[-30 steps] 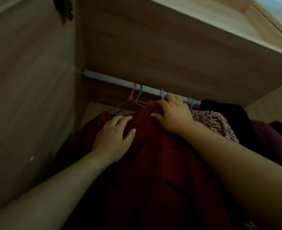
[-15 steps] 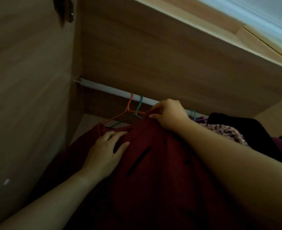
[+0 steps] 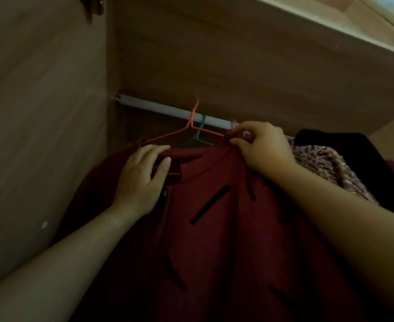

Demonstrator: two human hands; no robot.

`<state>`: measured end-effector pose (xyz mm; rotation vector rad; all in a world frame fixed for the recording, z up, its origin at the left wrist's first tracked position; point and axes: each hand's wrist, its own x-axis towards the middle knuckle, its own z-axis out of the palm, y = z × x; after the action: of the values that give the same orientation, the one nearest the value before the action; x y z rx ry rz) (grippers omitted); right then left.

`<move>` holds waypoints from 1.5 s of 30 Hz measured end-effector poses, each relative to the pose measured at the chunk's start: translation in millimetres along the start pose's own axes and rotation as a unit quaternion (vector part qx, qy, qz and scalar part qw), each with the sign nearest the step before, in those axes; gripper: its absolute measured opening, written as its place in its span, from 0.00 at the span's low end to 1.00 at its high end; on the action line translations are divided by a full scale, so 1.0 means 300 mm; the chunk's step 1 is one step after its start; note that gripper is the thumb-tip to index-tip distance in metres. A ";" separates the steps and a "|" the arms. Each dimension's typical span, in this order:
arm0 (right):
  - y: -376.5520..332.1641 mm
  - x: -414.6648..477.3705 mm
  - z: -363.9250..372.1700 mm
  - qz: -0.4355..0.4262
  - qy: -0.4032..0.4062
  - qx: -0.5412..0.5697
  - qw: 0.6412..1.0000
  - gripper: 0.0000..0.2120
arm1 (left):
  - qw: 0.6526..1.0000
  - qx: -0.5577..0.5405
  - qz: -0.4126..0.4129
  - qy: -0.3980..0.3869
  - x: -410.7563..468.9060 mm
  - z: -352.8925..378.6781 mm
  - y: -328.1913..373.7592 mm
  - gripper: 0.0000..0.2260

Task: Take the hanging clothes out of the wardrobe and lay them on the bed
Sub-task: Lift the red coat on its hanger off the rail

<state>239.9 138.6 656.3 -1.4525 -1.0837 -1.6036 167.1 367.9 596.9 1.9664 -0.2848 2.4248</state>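
Coat (image 3: 226, 228): dark red, black slit marks. Hangers: one orange (image 3: 192, 119), one teal (image 3: 200, 133); rail (image 3: 158, 108) white. Knit garment (image 3: 326, 168) speckled pink-brown, next garment (image 3: 344, 145) black; wardrobe (image 3: 214, 54) light wood grain.

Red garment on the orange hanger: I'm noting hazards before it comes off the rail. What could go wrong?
The right hand seems to pinch cloth at the shoulder, so the red garment may slide off the orange hanger. Its hook sits beside the teal hanger on the rail and could snag it.

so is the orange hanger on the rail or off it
On it, it seems: the hook of the orange hanger curves over the white rail. The right hand pinches the red garment at its shoulder.
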 end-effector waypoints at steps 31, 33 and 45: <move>-0.092 -1.473 -0.664 0.062 -0.110 -0.091 0.988 0.13 | 0.975 0.061 -0.081 -0.197 -1.055 -0.394 0.857 0.12; -0.109 -1.529 -0.765 0.078 -0.104 -0.093 0.987 0.11 | 0.974 0.068 -0.071 -0.206 -1.071 -0.427 0.953 0.12; -0.284 -1.765 -1.679 0.192 -0.103 -0.177 0.960 0.10 | 0.962 -0.021 -0.047 -0.269 -1.103 -0.682 1.762 0.12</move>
<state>24.3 -306.2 111.4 -1.9651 -0.5823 -1.4304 -23.7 -86.3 163.3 2.5158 -0.2313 1.7684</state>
